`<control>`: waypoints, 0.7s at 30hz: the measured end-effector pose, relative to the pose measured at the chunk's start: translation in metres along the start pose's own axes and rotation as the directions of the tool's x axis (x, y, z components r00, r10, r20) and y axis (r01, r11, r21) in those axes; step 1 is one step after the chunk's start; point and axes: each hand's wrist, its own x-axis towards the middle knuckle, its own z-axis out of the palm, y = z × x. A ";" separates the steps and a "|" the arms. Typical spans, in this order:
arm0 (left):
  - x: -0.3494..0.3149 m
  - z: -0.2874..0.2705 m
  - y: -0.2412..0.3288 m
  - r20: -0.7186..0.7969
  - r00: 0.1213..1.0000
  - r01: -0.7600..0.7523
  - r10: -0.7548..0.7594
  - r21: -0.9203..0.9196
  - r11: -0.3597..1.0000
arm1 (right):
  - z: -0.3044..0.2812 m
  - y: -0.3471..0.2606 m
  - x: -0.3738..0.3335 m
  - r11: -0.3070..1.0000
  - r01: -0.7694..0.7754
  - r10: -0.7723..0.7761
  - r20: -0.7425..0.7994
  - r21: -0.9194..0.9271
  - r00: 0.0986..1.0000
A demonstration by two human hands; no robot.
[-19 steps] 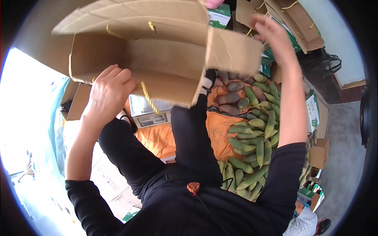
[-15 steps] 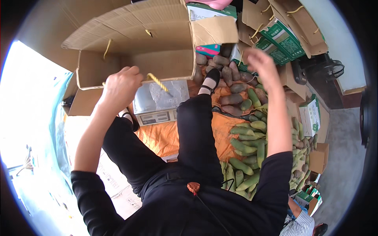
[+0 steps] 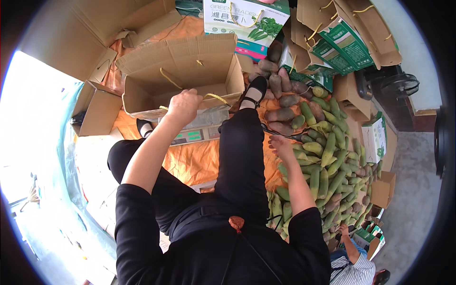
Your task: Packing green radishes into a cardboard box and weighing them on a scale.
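An open brown cardboard box (image 3: 183,102) with yellow rope handles rests on a digital scale (image 3: 202,134), whose display glows green. My left hand (image 3: 184,107) is closed over the box's near rim, between the rope handles. Over the orange sheet (image 3: 190,164), beside the near edge of a pile of long green radishes (image 3: 327,152), is my right hand (image 3: 281,145). Its fingers are somewhat bent and apart, with nothing seen in them. Behind the pile lie several reddish-brown, oblong roots (image 3: 280,114).
A closed white and green carton (image 3: 247,20) stands at the back. Several open cartons (image 3: 349,45) lean at the back right, near a black fan (image 3: 400,86). Another person in a striped shirt (image 3: 354,270) is at the lower right. A large open carton (image 3: 71,33) occupies the back left.
The box has come down from its tilt and its open top faces up over the scale. My right hand has dropped toward the radishes. The scale's display has lit up green.
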 end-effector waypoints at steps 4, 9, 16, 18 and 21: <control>-0.003 0.004 0.004 0.012 0.998 0.066 -0.065 -0.224 0.972 | 0.007 0.018 -0.009 0.997 -0.071 0.071 0.008 0.017 0.997; 0.007 0.002 0.017 -0.193 0.980 -0.094 -0.054 -0.680 0.727 | 0.016 0.024 -0.007 0.995 -0.100 0.100 0.021 -0.001 0.995; 0.031 -0.003 0.010 0.010 0.986 0.115 -0.165 -0.757 0.643 | 0.023 0.019 -0.010 0.982 -0.126 0.128 0.006 -0.142 0.992; 0.030 0.000 -0.009 -0.131 0.932 0.117 -0.339 -0.775 0.621 | 0.023 0.031 -0.008 0.986 -0.115 0.118 0.010 -0.123 0.993; 0.011 -0.016 -0.047 -0.123 0.920 0.173 -0.371 -0.722 0.669 | 0.024 0.033 -0.013 0.983 -0.120 0.120 -0.007 -0.136 0.993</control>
